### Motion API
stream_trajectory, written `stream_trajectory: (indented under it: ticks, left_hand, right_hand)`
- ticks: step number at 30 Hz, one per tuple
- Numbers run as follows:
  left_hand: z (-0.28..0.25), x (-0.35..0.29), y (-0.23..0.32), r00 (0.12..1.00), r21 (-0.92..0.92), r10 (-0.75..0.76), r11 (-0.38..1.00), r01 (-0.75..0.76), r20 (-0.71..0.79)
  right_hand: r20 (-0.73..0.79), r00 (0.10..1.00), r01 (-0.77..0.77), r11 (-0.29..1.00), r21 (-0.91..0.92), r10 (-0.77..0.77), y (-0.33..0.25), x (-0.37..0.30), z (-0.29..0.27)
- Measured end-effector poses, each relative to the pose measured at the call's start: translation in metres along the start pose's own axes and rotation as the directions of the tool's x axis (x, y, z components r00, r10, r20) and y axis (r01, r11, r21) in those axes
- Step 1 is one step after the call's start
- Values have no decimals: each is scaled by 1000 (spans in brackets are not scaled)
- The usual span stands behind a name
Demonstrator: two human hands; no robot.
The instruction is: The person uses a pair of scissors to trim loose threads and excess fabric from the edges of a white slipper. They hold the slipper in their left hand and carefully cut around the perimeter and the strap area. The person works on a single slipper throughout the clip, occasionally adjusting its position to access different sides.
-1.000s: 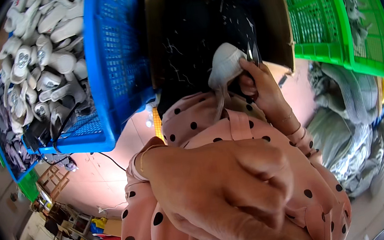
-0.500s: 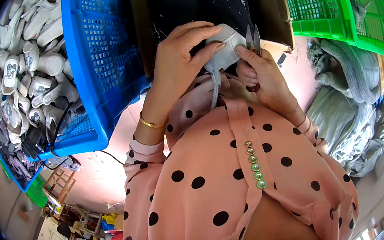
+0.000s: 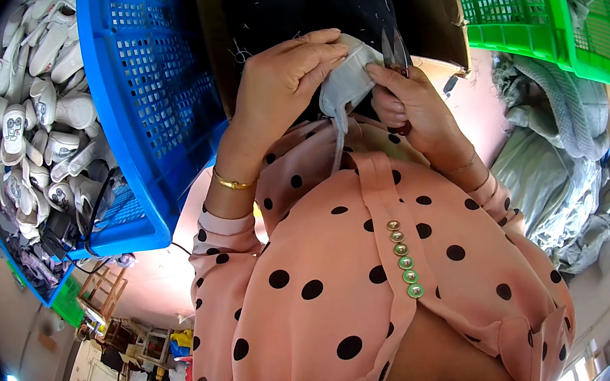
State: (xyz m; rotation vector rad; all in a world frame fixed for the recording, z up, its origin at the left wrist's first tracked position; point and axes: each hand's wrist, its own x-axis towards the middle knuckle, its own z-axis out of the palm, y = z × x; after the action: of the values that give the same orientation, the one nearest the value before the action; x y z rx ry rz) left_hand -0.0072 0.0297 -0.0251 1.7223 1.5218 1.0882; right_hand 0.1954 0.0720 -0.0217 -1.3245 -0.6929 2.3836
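Observation:
A small light-grey shoe upper (image 3: 347, 82) with a thin strap dangling from it is held up over my lap. My left hand (image 3: 284, 79) grips its left and upper edge, fingers bent over the top. In my right hand (image 3: 413, 101) is a pair of scissors (image 3: 396, 54), blades pointing up and slightly apart, the handles mostly hidden in the palm. The thumb of that hand also presses on the upper's right edge, close beside the blades.
A blue plastic crate (image 3: 160, 94) at the left holds many pale shoe uppers (image 3: 45, 123). Ahead, an open cardboard box (image 3: 442, 6) surrounds my dark-clothed legs, which carry loose thread bits. Green crates (image 3: 518, 35) stand at the right, above grey bagged fabric (image 3: 545, 161).
Both hands stay on the shoe upper, which has shifted slightly left and tilted. The scissors have moved a little left with my right hand. The view has also shifted slightly.

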Motion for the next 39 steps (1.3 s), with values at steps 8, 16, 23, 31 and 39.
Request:
stream_trajectory:
  ticks: [8,16,23,31,39]
  left_hand:
    - [10,2,-11,957,441,267,877,-194,-110]
    - [22,5,-12,961,155,-127,974,168,-244]
    - [-1,2,0,971,-254,-212,939,234,110]
    - [2,-10,-4,902,-448,-395,784,431,176]
    - [5,-15,-1,899,-487,-407,759,432,162]
  right_hand:
    - [49,998,51,996,-71,-47,3,15,5]
    - [41,998,53,985,-165,-47,-3,17,3]
    - [106,991,109,963,-245,-85,-3,11,2]
    - [255,771,358,65,-932,-584,-9,5,-9]
    - [450,671,334,-302,-893,-589,-25,5,-4]
